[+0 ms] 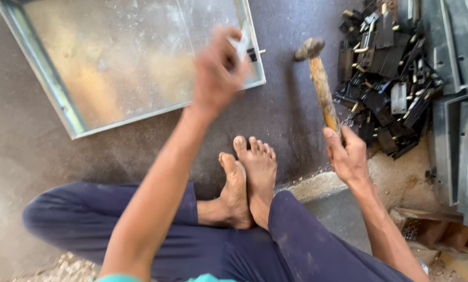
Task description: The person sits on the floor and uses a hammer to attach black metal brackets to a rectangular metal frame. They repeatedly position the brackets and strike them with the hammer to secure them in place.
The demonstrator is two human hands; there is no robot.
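From the head view, a dark grey concrete floor (pixel 296 120) carries a shallow galvanised sheet-metal tray (pixel 113 62), its corner just beyond the left hand (pixel 218 73), which pinches a small blurred pale piece. The right hand (pixel 349 156) grips a wooden-handled hammer (pixel 320 83), raised beside the tray, not striking; black metal brackets (pixel 385 78) lie heaped further right.

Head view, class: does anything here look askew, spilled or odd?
The heap of small black metal hinge-like parts lies jumbled on the floor, unsorted. The shallow grey sheet-metal tray sits askew to the frame. Nothing looks broken.
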